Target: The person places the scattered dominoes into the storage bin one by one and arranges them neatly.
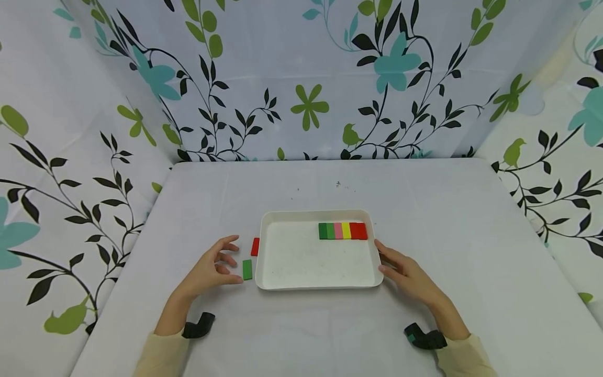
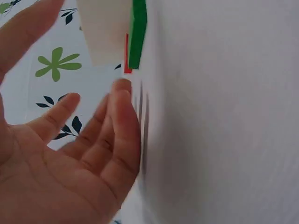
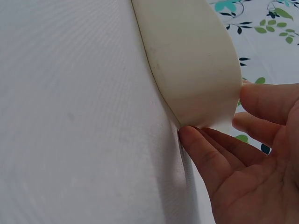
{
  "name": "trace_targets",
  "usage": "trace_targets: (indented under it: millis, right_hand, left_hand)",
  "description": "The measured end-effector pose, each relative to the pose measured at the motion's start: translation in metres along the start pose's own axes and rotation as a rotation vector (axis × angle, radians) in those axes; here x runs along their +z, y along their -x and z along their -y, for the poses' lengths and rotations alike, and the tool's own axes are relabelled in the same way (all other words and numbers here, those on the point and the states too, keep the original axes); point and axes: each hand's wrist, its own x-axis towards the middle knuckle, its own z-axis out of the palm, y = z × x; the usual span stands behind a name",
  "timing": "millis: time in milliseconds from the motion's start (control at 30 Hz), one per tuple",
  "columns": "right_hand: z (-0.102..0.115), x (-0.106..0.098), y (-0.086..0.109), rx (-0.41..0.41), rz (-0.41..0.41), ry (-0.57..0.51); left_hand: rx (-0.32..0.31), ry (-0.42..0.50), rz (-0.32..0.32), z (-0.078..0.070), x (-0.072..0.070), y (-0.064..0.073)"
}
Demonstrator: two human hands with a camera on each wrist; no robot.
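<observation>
In the head view, a shallow white tray point(image 1: 301, 277) lies on the white-covered table. A row of coloured tiles point(image 1: 338, 231), in two greens, pink, yellow and red, sits flat near its upper right corner. Left of the tray lie a green tile point(image 1: 247, 269) and a red tile point(image 1: 255, 246). My left hand point(image 1: 212, 269) rests beside these two with loosely bent fingers and nothing held. The left wrist view shows the green tile point(image 2: 137, 35) just beyond its fingers. My right hand point(image 1: 407, 275) holds the tray's right end; fingertips point(image 3: 191, 135) meet its base and rim.
A patterned curtain point(image 1: 301, 78) with leaves and flowers hangs behind and at both sides of the table point(image 1: 301, 335). A black wrist strap point(image 1: 199, 325) is on the left wrist, another strap point(image 1: 426, 337) on the right.
</observation>
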Motion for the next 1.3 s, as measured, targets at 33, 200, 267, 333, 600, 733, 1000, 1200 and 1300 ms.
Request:
trace_targets:
  millis: [33, 200, 267, 333, 600, 733, 1000, 1200, 1300]
  right_hand:
    - [0.000, 0.000, 0.000, 0.001, 0.003, 0.000]
    - [0.001, -0.002, -0.001, -0.010, 0.008, -0.014]
    - [0.001, -0.002, -0.001, -0.019, 0.011, -0.023]
    - [0.000, -0.002, -0.001, -0.026, 0.013, -0.023]
    - [0.000, -0.003, -0.001, -0.025, 0.004, -0.001]
    - [-0.001, -0.002, -0.001, -0.032, 0.010, -0.004]
    - [-0.001, 0.000, 0.001, -0.010, 0.008, -0.009]
    - [-0.001, 0.001, 0.001, 0.001, 0.007, -0.007]
    - [-0.001, 0.001, 0.001, -0.005, 0.002, -0.011]
  left_hand:
    - [-0.001, 0.013, 0.000, 0.002, 0.002, 0.002]
    - [0.016, 0.000, -0.021, 0.008, 0.008, 0.005]
    - [0.025, -0.034, -0.034, 0.010, 0.009, 0.006]
    - [0.028, -0.066, -0.050, 0.013, 0.011, 0.006]
    - [0.036, -0.139, -0.099, 0.017, 0.015, 0.005]
    - [0.042, -0.167, -0.113, 0.017, 0.017, 0.005]
    - [0.039, -0.237, -0.142, 0.016, 0.023, 0.005]
    - [0.032, -0.261, -0.162, 0.015, 0.026, 0.005]
    - [0.042, -0.265, -0.174, 0.015, 0.026, 0.003]
